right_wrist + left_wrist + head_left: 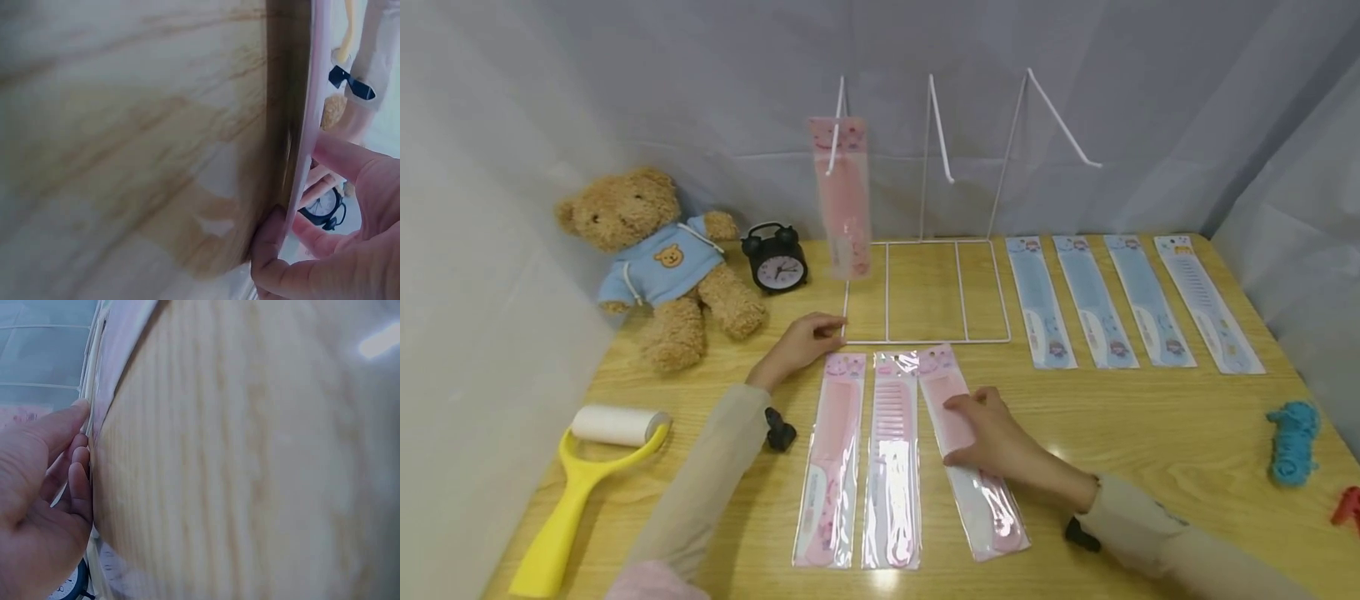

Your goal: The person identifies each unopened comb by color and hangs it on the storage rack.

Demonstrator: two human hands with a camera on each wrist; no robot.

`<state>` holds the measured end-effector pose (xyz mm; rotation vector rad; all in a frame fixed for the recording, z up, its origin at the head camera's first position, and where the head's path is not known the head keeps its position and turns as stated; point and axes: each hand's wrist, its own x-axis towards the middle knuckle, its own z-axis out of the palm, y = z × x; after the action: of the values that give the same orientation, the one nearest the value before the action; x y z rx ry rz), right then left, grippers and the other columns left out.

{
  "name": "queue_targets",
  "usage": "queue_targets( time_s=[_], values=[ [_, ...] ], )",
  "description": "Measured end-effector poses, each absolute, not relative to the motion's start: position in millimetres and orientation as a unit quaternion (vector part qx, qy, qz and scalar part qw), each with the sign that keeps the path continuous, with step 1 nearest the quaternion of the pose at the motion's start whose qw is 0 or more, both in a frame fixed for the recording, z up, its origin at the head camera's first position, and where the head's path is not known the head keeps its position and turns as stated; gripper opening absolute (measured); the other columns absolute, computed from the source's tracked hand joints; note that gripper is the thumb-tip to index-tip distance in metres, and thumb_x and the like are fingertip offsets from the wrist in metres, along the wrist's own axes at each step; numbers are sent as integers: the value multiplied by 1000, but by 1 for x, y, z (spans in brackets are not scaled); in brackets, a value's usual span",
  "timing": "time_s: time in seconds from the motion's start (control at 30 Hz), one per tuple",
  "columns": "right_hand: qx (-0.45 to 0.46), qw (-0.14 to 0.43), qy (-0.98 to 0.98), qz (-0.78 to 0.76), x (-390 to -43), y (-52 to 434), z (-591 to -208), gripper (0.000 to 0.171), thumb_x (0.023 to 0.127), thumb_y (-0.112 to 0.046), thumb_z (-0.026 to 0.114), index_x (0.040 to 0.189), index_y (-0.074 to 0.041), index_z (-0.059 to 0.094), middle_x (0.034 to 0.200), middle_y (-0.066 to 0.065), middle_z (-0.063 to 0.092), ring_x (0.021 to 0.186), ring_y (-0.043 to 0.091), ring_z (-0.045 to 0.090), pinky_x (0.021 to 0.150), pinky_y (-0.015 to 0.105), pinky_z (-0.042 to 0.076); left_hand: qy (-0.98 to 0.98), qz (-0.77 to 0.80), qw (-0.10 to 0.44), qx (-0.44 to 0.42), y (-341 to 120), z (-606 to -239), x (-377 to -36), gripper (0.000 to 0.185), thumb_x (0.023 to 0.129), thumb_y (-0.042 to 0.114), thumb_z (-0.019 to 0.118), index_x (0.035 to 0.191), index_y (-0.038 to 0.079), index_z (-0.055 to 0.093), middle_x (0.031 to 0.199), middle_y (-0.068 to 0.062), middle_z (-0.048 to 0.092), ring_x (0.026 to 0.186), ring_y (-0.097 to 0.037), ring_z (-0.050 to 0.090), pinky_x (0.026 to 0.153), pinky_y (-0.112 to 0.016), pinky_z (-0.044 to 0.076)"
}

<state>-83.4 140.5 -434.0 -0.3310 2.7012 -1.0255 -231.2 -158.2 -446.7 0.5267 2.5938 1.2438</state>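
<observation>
Right hand [992, 433]: grip pinched on the edge of a packaged pink comb [970, 450], thumb beneath, the pack lying on the wooden surface [1150, 417]. Just left of this grip: two more pink comb packs [861, 458]. Left hand [797, 346]: fingers nearly straight, tips touching the near-left corner of the white wire rack [925, 292]. One pink comb pack [842, 196] hangs from a rack hook above the left hand.

surface: wooden table [1150, 433] | backdrop: pale grey draped cloth [625, 75] on three sides | light: soft, even
</observation>
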Motion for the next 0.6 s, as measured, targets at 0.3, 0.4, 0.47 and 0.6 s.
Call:
queue_targets(
  time_s=[0.3,0.4,0.47,0.6],
  values=[
    [-113,156,893,-407,-87,156,-434,52,79,-7,73,128,-3,56,114,18,49,99,29,50,94,46,43,882,421,108,180,-158,-448,-233,39,91,8,62,128,-6,56,122,-24,57,106,-33,55,95,-45,46],
    [-127,161,880,-428,-88,159,-435,51,81,-7,72,129,-2,56,126,23,53,115,37,50,102,52,38,883,419,112,178,-158,-448,-233,40,92,9,62,128,-5,56,124,-23,57,107,-33,55,95,-45,46],
    [-130,166,871,-443,-88,161,-435,51,81,-8,72,129,-2,55,130,24,53,117,37,50,101,53,39,883,419,115,177,-158,-448,-233,40,92,10,62,129,-4,56,125,-23,56,108,-33,55,95,-45,46],
    [-94,191,850,-482,-88,163,-434,52,81,-9,72,130,-4,55,117,20,58,96,27,55,83,39,49,883,420,114,175,-158,-448,-232,40,92,10,62,128,-5,56,125,-23,56,108,-33,55,95,-45,46]
  ],
)
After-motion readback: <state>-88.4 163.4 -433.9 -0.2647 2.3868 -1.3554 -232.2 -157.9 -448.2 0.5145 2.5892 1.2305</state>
